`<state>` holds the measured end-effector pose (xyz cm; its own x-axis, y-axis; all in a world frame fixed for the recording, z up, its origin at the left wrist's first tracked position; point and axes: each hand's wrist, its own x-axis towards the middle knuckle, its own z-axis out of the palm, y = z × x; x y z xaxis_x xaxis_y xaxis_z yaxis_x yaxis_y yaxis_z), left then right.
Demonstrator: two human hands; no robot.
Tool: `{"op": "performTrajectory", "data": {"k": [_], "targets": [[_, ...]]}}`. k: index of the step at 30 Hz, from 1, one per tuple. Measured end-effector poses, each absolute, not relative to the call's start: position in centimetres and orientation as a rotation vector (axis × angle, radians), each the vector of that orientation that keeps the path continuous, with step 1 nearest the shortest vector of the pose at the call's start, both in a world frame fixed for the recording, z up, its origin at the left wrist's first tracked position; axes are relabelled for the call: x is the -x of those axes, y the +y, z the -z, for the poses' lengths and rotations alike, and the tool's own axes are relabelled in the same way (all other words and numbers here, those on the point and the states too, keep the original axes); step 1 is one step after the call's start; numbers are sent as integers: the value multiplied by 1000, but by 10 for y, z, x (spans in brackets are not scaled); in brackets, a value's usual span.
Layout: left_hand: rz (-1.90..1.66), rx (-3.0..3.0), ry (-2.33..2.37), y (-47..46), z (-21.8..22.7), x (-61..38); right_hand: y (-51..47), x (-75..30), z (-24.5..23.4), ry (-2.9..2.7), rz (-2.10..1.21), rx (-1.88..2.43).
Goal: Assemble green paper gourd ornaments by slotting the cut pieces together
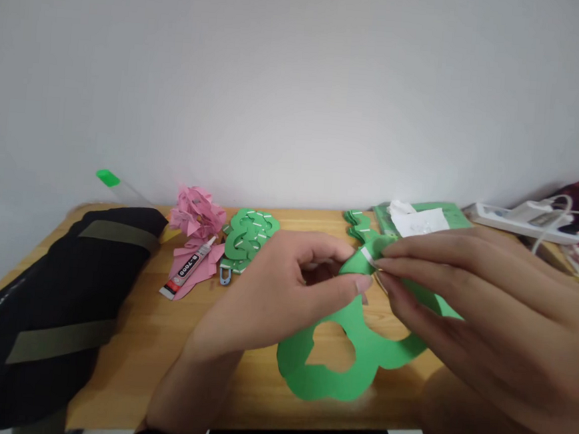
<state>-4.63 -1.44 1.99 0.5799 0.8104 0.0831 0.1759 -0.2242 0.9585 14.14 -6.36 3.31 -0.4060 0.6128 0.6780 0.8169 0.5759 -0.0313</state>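
Between my hands is a green paper cutout (329, 382) with wavy edges and rounded openings, held above the front of the table. My left hand (284, 290) pinches its upper part between thumb and fingers. A white strip (368, 257) shows on the paper there, just past my left thumb. From the right, my right hand (483, 306) has its fingertips pressed together at the end of that strip, closed on the paper's edge. Whether the right fingertips also hold a bit of the strip is too small to tell.
On the wooden table (142, 359) lie a black bag (57, 292), pink crumpled paper (197, 211), a glue tube (188, 269), stacked green cutouts (248, 230) and a small blue-grey clip (225, 275). White paper (422, 222) and a power strip (524, 219) are at the back right, before the wall.
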Motion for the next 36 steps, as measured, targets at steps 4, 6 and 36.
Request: {"op": "performTrajectory", "data": {"k": [4,6,36], "targets": [[-723,-1730,821,-14,-19,47,-65,-144,-33,-2217,358,1119],[-718,-1732,813,-14,-19,47,-64,-144,-33,-2231,344,1106],[-904,-1718,900,-20,-15,43,-67,-139,-29,-2098,462,1175]]}}
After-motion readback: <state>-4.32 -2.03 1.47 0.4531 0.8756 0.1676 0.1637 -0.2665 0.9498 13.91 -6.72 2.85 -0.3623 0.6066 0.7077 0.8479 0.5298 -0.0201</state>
